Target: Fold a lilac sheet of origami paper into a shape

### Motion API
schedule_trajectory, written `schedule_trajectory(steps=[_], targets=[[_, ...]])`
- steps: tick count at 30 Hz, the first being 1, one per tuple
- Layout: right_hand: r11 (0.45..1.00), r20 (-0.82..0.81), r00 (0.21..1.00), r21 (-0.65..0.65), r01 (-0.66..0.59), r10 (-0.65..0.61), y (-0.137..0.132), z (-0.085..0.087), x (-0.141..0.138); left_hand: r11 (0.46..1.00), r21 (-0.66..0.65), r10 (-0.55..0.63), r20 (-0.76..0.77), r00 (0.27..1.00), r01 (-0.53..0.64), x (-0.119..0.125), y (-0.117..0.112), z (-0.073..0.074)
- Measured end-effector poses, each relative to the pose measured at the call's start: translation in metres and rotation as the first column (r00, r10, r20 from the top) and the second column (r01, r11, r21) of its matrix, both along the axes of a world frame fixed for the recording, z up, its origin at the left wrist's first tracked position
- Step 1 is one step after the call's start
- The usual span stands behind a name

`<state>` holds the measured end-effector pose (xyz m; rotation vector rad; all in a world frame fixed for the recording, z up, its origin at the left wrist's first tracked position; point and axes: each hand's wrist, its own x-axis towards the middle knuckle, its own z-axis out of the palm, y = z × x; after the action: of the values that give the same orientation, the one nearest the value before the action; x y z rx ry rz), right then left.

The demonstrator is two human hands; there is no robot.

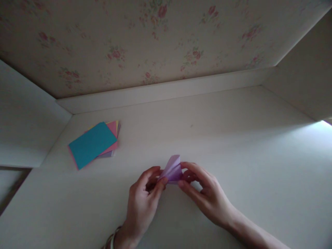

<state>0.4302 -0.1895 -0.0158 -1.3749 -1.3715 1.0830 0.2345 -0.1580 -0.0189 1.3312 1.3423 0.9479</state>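
Observation:
A folded piece of purple paper [172, 169] is held between my two hands over the white desk. My left hand [144, 195] pinches its left corner, with the thumb on the near side and the fingers partly hidden behind. My right hand [204, 190] grips the right edge between thumb and fingers. One creased flap of the paper stands up and points away from me. Its underside is hidden.
A loose stack of coloured paper, with a blue sheet [93, 143] on top, lies to the left on the white desk [220, 138]. A low ledge [166, 91] and flowered wallpaper [116, 52] close off the back. Panels rise at both sides.

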Motion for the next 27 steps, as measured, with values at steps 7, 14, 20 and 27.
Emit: schedule_trajectory(steps=[7, 14, 20, 27], targets=[[0.979, -0.105, 0.989, -0.187, 0.085, -0.106, 0.007, -0.005, -0.001, 0.999, -0.031, -0.012, 0.185, 0.983, 0.018, 0.002, -0.008, 0.002], [0.969, -0.233, 0.971, -0.247, 0.0, -0.06, 0.009, 0.002, 0.002, 0.978, -0.21, 0.04, 0.277, 0.96, 0.02, 0.006, -0.004, 0.012], [0.972, -0.094, 0.991, -0.204, -0.112, 0.094, 0.01, 0.008, 0.009, 0.949, -0.31, 0.068, 0.371, 0.926, 0.055, 0.002, 0.005, 0.007], [0.953, -0.188, 0.97, -0.23, -0.195, 0.153, 0.011, 0.01, 0.009, 0.935, -0.342, 0.022, 0.311, 0.95, 0.09, -0.001, 0.009, 0.014]])
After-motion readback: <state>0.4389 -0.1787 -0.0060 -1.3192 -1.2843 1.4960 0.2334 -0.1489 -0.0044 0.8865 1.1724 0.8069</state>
